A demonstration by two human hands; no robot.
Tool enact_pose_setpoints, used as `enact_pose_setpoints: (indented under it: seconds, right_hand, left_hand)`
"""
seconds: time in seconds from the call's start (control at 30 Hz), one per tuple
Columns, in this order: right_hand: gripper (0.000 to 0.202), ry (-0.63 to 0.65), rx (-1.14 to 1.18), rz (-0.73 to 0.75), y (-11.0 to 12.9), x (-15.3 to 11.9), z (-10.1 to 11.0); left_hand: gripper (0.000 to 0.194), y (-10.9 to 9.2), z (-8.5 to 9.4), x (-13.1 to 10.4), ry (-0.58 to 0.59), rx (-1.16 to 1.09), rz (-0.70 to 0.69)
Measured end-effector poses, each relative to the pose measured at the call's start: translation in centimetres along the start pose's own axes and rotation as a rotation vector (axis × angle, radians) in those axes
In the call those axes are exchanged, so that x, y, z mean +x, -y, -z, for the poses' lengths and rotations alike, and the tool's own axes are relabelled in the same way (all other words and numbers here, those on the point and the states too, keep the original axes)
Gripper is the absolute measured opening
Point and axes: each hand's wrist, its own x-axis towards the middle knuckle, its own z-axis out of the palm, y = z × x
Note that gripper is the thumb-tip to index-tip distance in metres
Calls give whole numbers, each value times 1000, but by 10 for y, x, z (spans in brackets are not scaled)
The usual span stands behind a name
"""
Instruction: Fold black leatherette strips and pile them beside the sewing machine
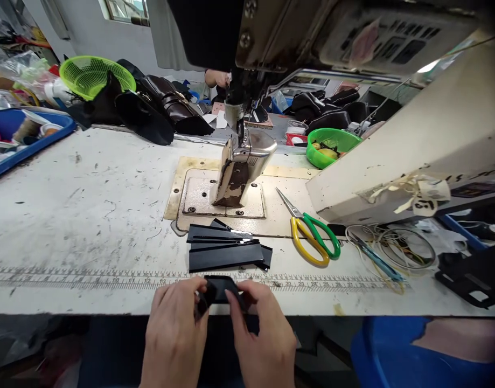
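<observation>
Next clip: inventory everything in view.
Held piece: 1, black, bottom centre
Loose strips: several, black, centre
Worktable: 1, white, foreground
Ruler scale: 1, grey, foreground
Post-bed sewing machine: 1, cream-black, centre-right
Scissors: 1, yellow-green, centre-right
Mesh basket: 1, lime, back left
Bowl: 1, green, back right
Tray: 1, blue, left
Leather-like pieces: several, black-brown, back
Slim tool: 1, teal, right
Unclear item: 1, black, right
Co-worker's arm: 1, bare, back centre
Left hand, right hand: 2, bare, bottom centre

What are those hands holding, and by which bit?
A dark, bent strip: the left hand holds it near its left end, the right hand near its right.
</observation>
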Motion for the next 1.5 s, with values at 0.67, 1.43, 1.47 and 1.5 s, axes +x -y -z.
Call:
enact_pose_setpoints:
  seconds: [0.67, 1.43, 1.47, 1.5]
  right_hand:
    - [35, 86, 47, -101, -12, -1, 11]
    - [46, 256, 85, 414, -14, -9, 1]
    - [46, 261, 99, 415, -17, -8, 3]
    - [44, 273, 110, 418, -20, -7, 6]
  left_hand:
    - [71, 9, 12, -19, -4, -1, -98]
    - [42, 15, 9, -25, -94, -7, -137]
    - [41, 16, 10, -25, -67, 14, -148]
    - [40, 16, 12, -25, -37, 27, -165]
